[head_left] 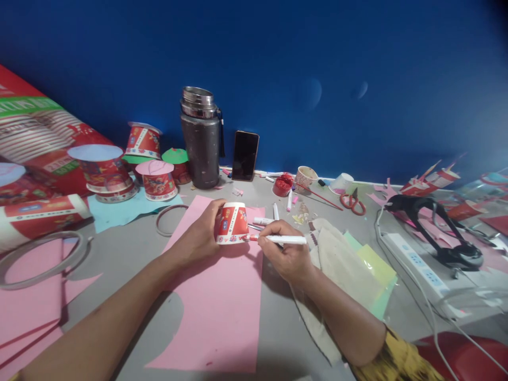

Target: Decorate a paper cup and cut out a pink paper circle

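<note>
My left hand (200,235) grips an upside-down red paper cup (232,223) standing on a pink sheet of paper (216,312). My right hand (286,253) pinches a white marker (283,239), and its red tip touches the cup's rim at the paper. Both forearms reach in from the bottom edge of the head view.
Several upturned red cups (155,180) with paper lids stand at the back left beside a steel flask (201,138) and a dark phone (245,155). Red scissors (352,202), loose markers (275,210), a power strip (416,263) with cables and a cloth (337,259) lie to the right.
</note>
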{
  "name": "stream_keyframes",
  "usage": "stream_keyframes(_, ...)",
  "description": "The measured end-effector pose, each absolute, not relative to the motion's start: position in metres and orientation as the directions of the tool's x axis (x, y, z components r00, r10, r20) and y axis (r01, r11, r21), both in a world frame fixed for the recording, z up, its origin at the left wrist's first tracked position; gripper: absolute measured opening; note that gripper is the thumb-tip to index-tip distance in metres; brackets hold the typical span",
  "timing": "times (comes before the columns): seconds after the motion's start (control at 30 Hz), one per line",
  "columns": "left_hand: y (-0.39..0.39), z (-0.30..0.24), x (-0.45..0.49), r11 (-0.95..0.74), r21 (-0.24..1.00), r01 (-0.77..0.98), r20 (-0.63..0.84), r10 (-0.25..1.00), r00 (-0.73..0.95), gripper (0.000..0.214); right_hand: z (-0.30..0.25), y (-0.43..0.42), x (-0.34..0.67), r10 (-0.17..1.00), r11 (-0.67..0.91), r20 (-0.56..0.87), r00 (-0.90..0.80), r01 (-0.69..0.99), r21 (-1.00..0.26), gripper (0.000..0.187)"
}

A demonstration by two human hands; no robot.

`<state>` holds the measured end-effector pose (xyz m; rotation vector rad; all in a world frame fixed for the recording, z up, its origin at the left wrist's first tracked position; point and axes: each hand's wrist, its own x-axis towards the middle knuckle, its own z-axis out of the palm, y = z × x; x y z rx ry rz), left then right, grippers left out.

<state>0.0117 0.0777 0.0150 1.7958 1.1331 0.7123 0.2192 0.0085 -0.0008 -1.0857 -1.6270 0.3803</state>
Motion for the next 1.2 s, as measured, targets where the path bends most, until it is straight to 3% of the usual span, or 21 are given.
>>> stream_keyframes(0.63, 0.0756, 0.0170, 0.0128, -0.137, 0.910, 0.391, -0.037, 0.913, 0.406, 0.086, 0.0024, 0.0077, 0.2205, 0.831, 0.484, 0.553, 0.054, 0.417, -0.769, 0.006)
stream_keyframes(0.87, 0.0784, 0.0150, 0.0116, -0.191, 0.903, 0.386, 0.002, 0.898, 0.440, 0.089, 0.0018, 0.0077, 0.2189, 0.831, 0.503, 0.556, 0.016, 0.408, -0.762, 0.007)
stream_keyframes(1.2, 0.0693, 0.0210, 0.0175, -0.135, 0.932, 0.337, -0.009, 0.919, 0.393, 0.082, -0.0033, 0.0132, 0.2238, 0.874, 0.401, 0.455, 0.168, 0.278, -0.873, 0.009)
